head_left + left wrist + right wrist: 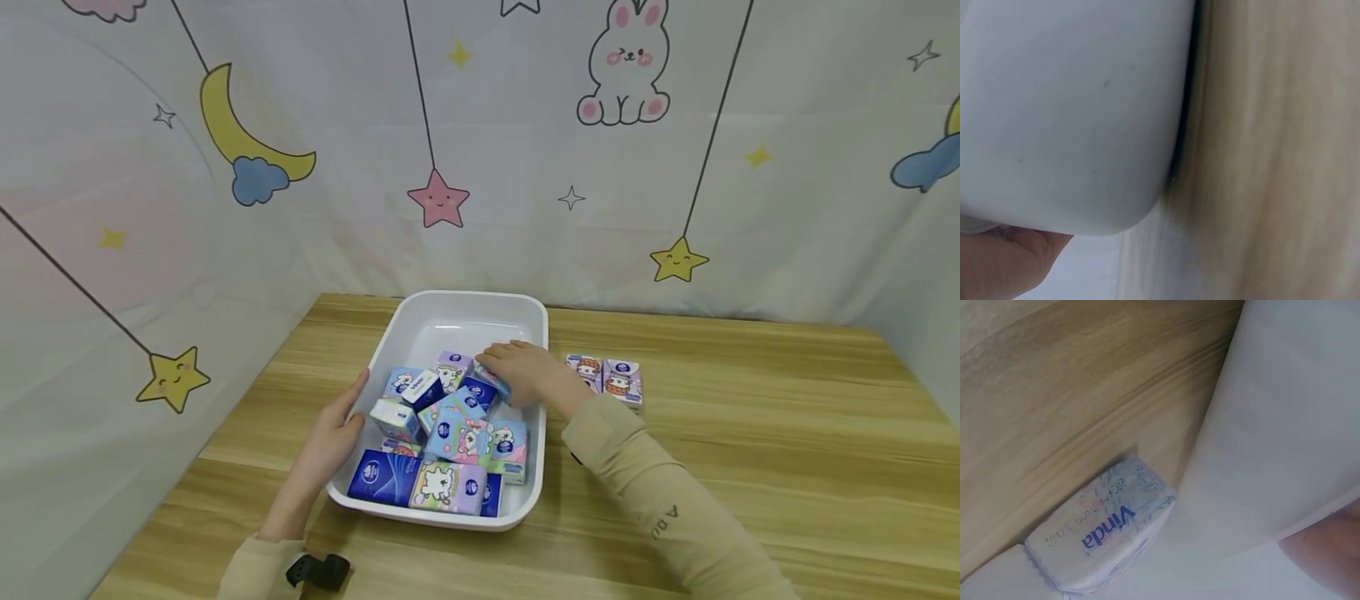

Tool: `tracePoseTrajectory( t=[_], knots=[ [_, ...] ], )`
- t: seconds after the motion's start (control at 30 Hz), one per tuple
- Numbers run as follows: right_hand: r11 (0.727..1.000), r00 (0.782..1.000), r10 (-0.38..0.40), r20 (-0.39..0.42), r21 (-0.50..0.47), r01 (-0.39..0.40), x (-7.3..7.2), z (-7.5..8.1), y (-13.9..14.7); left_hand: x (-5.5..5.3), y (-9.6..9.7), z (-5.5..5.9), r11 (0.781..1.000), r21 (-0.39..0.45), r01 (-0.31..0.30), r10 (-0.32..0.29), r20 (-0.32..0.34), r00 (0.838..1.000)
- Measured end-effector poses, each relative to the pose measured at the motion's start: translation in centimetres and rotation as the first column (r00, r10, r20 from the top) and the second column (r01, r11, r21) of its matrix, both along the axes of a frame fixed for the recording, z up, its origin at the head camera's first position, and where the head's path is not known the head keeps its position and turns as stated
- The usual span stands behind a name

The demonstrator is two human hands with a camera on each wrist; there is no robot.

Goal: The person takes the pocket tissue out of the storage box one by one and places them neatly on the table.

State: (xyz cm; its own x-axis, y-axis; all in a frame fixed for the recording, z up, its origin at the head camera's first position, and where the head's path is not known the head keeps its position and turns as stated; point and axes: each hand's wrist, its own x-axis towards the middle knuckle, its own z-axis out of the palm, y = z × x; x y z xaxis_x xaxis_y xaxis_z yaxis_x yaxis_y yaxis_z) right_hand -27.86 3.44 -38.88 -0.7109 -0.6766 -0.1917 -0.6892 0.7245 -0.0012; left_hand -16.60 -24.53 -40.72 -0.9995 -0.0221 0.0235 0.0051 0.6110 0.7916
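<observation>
A white plastic basin (467, 302) holds several small tissue packs, among them a dark blue one (382, 477) and a lilac one with a white dog (446, 487). My left hand (330, 437) grips the basin's left rim; in the left wrist view part of that hand (1007, 262) shows below the basin's outer wall (1072, 112). Reaching over the right rim, my right hand (528, 371) has its fingers at a light blue tissue pack (491, 379) inside. Its thumb and palm are hidden, so whether it pinches the pack is unclear.
On the wooden table (750, 450), right of the basin, two matching tissue packs (624, 383) stand side by side, partly behind my right forearm. The right wrist view shows one pack (1104, 525) near the basin wall (1279, 412). A printed curtain (510, 250) closes off the back.
</observation>
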Motion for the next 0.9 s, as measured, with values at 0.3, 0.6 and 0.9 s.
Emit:
tracePoseTrajectory(
  t=[0.3,0.6,0.9],
  knots=[
    [0.999,1.000,0.010,-0.008,-0.043,-0.010,0.01,-0.06,0.12,-0.15,-0.02,-0.16,1.000,0.010,0.001,-0.001,-0.003,1.000],
    [0.997,0.999,0.005,-0.046,-0.074,-0.009,0.21,0.02,0.21,-0.03,-0.01,-0.11,1.000,0.018,0.004,-0.004,0.000,1.000],
    [0.987,0.998,-0.034,-0.054,-0.157,0.025,0.23,0.27,0.72,-0.02,0.05,0.01,1.000,0.023,0.003,-0.003,0.010,1.000]
  ],
)
